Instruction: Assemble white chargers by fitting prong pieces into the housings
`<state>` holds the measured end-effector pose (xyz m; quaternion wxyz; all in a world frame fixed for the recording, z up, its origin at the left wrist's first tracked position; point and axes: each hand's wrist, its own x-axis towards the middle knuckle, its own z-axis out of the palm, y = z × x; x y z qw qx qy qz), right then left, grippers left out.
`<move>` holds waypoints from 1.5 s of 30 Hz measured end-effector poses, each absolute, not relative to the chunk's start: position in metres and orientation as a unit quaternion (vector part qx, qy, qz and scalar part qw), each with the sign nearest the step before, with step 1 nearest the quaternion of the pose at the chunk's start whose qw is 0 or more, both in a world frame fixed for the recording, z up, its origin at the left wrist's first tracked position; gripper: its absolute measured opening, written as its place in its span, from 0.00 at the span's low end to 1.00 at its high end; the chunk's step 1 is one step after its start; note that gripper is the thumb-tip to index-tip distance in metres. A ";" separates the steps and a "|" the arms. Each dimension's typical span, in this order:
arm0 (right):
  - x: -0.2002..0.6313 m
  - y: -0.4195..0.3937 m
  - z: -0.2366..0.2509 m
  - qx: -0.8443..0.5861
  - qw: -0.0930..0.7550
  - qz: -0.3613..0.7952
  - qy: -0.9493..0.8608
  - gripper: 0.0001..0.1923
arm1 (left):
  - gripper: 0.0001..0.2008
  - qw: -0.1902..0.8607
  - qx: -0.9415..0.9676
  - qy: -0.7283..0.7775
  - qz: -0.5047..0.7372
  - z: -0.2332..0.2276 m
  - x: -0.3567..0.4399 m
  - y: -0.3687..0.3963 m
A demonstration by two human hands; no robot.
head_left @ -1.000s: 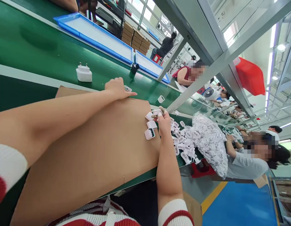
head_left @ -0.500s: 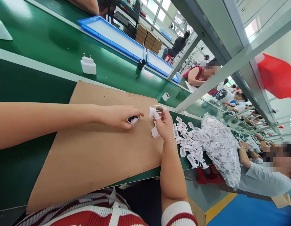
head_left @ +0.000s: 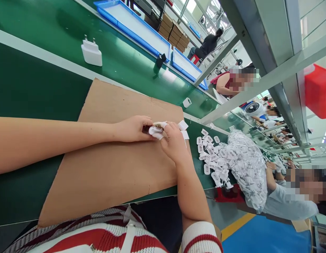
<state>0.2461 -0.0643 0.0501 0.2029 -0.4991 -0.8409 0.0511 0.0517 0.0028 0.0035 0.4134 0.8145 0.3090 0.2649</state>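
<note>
Our left hand [head_left: 132, 129] has come back from the cardboard's [head_left: 107, 168] far edge; both hands now pinch one white shell [head_left: 155, 131], right hand [head_left: 175, 142] fingers curled.

Scene brightly and evenly lit from overhead strip lights and windows beyond the fingers [head_left: 163, 125]. Mild sheen on the green desk [head_left: 47, 31]. Wide-angle stretching at edges; shadows soft; focus sharp.

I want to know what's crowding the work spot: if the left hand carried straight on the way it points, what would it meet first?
The left hand would meet the right hand first; they probably already touch at the small white part.
</note>
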 end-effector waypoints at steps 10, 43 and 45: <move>0.241 -0.063 0.050 -0.529 0.173 -0.008 -0.831 0.18 | 0.20 0.423 0.806 0.315 0.268 0.004 0.051 0.002; 0.376 -0.019 0.041 -0.904 0.085 -0.037 -0.418 0.22 | 0.43 0.203 0.702 0.610 0.306 0.032 -0.006 0.146; 0.376 -0.019 0.039 -0.899 0.095 -0.049 -0.425 0.17 | 0.52 0.165 0.707 0.629 0.279 0.025 -0.015 0.167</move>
